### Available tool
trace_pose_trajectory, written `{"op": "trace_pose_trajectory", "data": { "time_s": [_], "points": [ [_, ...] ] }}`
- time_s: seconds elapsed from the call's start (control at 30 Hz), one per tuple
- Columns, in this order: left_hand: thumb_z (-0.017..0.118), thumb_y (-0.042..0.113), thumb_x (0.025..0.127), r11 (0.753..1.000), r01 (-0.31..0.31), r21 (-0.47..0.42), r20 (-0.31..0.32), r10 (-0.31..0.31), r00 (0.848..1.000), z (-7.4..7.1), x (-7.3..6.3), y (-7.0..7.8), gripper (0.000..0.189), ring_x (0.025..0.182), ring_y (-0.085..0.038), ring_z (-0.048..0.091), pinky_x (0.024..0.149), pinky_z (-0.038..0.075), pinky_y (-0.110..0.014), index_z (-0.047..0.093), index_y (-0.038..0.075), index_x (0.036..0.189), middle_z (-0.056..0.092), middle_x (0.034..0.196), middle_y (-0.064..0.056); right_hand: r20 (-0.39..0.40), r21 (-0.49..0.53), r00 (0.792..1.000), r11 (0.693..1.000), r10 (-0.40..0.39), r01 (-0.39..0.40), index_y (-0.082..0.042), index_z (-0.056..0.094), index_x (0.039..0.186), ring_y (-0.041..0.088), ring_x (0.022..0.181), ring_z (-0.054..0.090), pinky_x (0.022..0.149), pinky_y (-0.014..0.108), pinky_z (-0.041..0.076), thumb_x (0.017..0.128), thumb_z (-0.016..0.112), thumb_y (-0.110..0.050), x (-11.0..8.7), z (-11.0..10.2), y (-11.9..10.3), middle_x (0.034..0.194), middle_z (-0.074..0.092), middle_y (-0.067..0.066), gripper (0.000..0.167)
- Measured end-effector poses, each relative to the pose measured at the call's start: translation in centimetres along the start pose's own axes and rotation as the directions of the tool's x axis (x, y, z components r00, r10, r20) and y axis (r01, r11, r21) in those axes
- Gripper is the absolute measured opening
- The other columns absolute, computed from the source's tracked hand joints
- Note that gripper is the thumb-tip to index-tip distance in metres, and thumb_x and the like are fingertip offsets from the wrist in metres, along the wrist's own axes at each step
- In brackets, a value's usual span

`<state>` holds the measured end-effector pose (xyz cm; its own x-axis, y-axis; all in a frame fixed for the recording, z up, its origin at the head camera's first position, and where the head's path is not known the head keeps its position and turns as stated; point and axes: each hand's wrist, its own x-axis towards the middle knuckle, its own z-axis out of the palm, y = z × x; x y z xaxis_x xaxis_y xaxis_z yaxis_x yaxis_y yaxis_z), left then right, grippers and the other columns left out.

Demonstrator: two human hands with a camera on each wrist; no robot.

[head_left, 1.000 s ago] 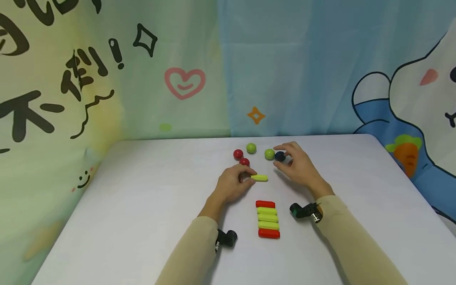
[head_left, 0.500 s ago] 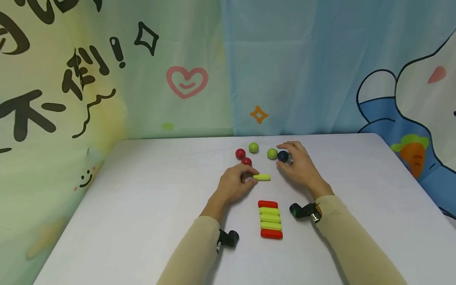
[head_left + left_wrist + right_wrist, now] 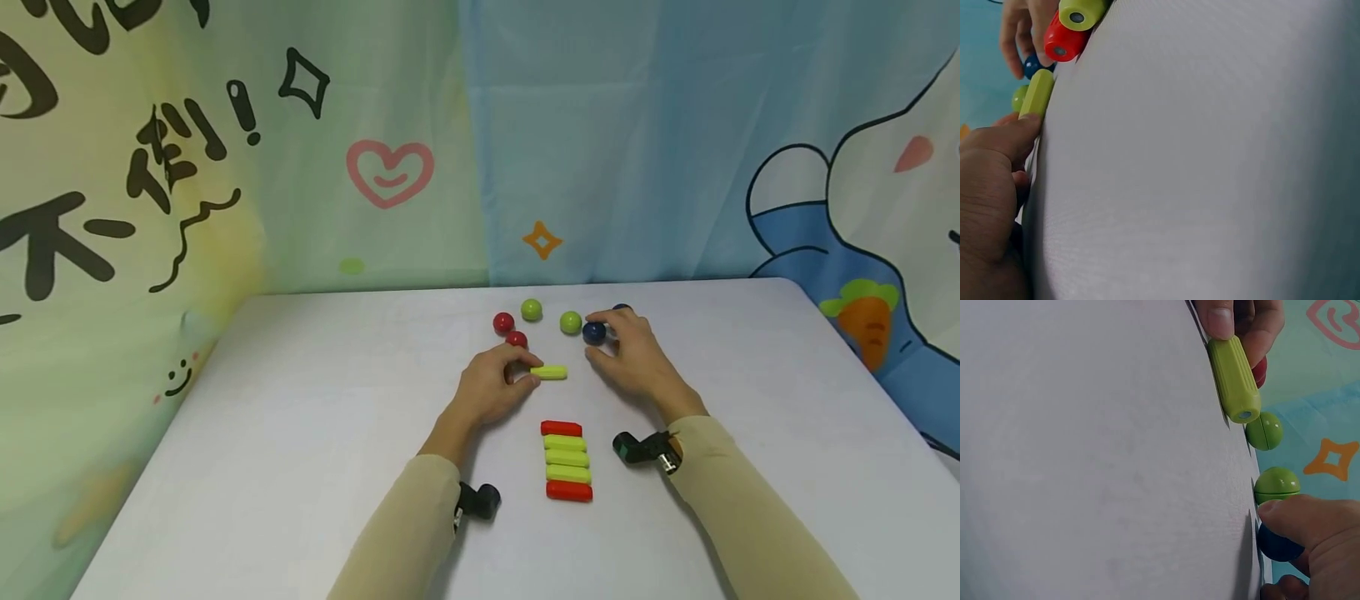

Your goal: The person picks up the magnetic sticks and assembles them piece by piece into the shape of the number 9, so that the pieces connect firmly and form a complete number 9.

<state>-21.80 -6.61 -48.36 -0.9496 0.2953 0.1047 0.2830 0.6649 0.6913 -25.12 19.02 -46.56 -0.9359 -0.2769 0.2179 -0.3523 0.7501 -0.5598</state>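
My left hand [image 3: 491, 385] pinches one end of a yellow-green ribbed stick [image 3: 553, 372] between thumb and fingers. The stick lies along the table, and its free end shows a metal dot in the right wrist view. My right hand [image 3: 637, 357] holds a dark blue ball [image 3: 594, 333] between its thumb and fingers. Right beside that ball is a green ball [image 3: 571, 322]. Another dark blue ball [image 3: 622, 307] peeks out behind the right hand, mostly hidden. In the right wrist view the thumb [image 3: 1300, 519] covers part of the held ball.
Two red balls [image 3: 503, 323] and a second green ball [image 3: 531, 310] sit beyond my left hand. Nearer me, a column of sticks lies side by side, with a red stick [image 3: 569, 491] at each end and yellow-green sticks [image 3: 567, 457] between. A printed curtain [image 3: 585, 150] hangs behind the table.
My right hand and the blue ball have shifted slightly nearer me, and the second blue ball now shows behind the hand. The left hand stays on the stick.
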Motion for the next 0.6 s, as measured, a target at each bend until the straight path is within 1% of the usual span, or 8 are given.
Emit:
{"op": "trace_pose_trajectory", "data": {
  "time_s": [0.13, 0.23, 0.4, 0.53, 0.6],
  "points": [
    [0.073, 0.026, 0.095, 1.0, -0.022, 0.006, -0.014, 0.022, 1.0, 0.0, 0.0, -0.1, 0.02, 0.081, -0.011, 0.053, 0.069, 0.045, -0.025, 0.074, 0.029, 0.115, 0.061, 0.095, 0.009, -0.007, 0.003, 1.0, 1.0, -0.016, 0.016, -0.002, 0.057, 0.132, 0.046, 0.123, 0.048, 0.103, 0.06, 0.04, 0.092, 0.072, -0.009, -0.1, 0.0, 0.1, 0.131, 0.054, 0.024, 0.043],
    [0.073, 0.026, 0.095, 0.999, -0.033, 0.004, -0.023, 0.033, 0.999, 0.0, 0.1, -0.1, 0.02, 0.08, -0.012, 0.053, 0.069, 0.045, -0.025, 0.074, 0.028, 0.115, 0.061, 0.094, 0.009, 0.0, -0.001, 1.0, 1.0, -0.005, 0.005, -0.002, 0.057, 0.128, 0.043, 0.122, 0.051, 0.106, 0.06, 0.04, 0.093, 0.071, -0.008, -0.2, -0.2, 0.0, 0.128, 0.056, 0.023, 0.039],
    [0.073, 0.026, 0.095, 0.999, -0.036, -0.013, -0.022, 0.036, 0.999, 0.3, 0.3, 0.0, 0.02, 0.08, -0.012, 0.053, 0.069, 0.044, -0.026, 0.074, 0.028, 0.115, 0.059, 0.09, 0.008, 0.028, 0.019, 0.999, 0.999, 0.037, -0.037, -0.002, 0.054, 0.129, 0.039, 0.122, 0.054, 0.108, 0.057, 0.043, 0.094, 0.07, -0.009, -0.6, -0.5, -0.4, 0.13, 0.057, 0.022, 0.038],
    [0.073, 0.028, 0.095, 1.0, -0.023, 0.001, -0.013, 0.023, 1.0, 0.4, 0.1, -0.2, 0.02, 0.082, -0.011, 0.053, 0.071, 0.045, -0.025, 0.074, 0.029, 0.115, 0.06, 0.092, 0.008, 0.061, 0.053, 0.998, 0.998, 0.027, -0.031, -0.003, 0.055, 0.129, 0.036, 0.118, 0.057, 0.106, 0.055, 0.047, 0.095, 0.07, -0.009, -0.9, -0.3, -0.8, 0.13, 0.057, 0.02, 0.038],
    [0.073, 0.029, 0.095, 1.0, -0.017, 0.01, -0.014, 0.017, 1.0, 0.3, 0.0, -0.3, 0.02, 0.083, -0.011, 0.053, 0.071, 0.045, -0.025, 0.074, 0.03, 0.115, 0.061, 0.094, 0.009, 0.084, 0.055, 0.996, 0.998, 0.005, -0.01, -0.004, 0.055, 0.128, 0.035, 0.116, 0.059, 0.104, 0.054, 0.049, 0.095, 0.071, -0.01, -1.0, -0.2, -1.1, 0.129, 0.058, 0.018, 0.038]
  ]
}}
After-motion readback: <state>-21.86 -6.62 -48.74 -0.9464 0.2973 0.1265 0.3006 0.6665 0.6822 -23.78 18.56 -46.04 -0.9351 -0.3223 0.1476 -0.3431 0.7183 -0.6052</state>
